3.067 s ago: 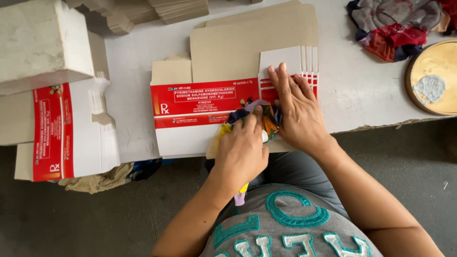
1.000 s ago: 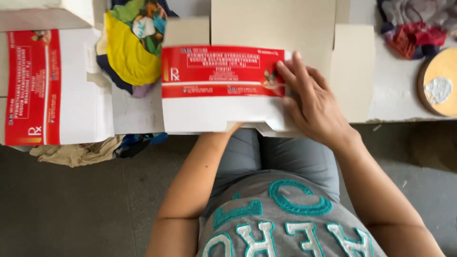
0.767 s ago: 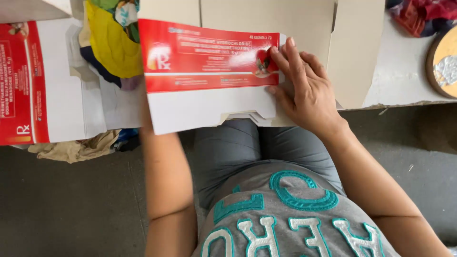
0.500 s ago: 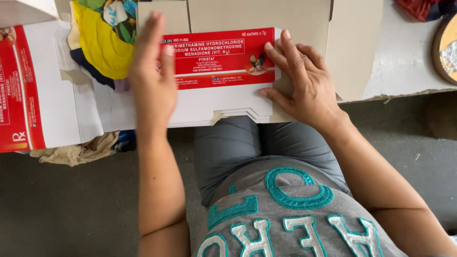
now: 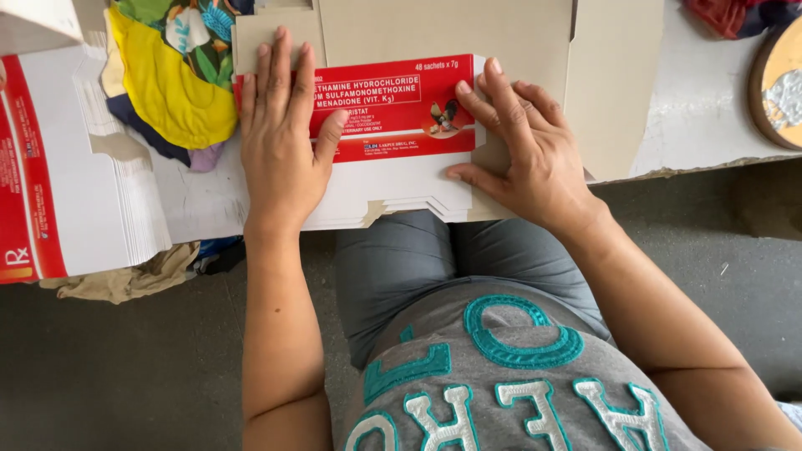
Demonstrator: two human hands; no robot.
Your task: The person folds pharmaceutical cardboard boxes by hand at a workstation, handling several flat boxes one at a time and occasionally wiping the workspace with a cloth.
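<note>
Flat red-and-white carton blank (image 5: 393, 134), lying at the table's (image 5: 702, 117) near edge: we now press our left hand (image 5: 280, 138) flat on it, fingers together, having brought it over; our right hand (image 5: 526, 154), fingers spread, pins the other end.

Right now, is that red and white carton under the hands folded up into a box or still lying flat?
Flat. The red and white carton lies unfolded on the table edge, left hand and right hand pressing it down.
</note>
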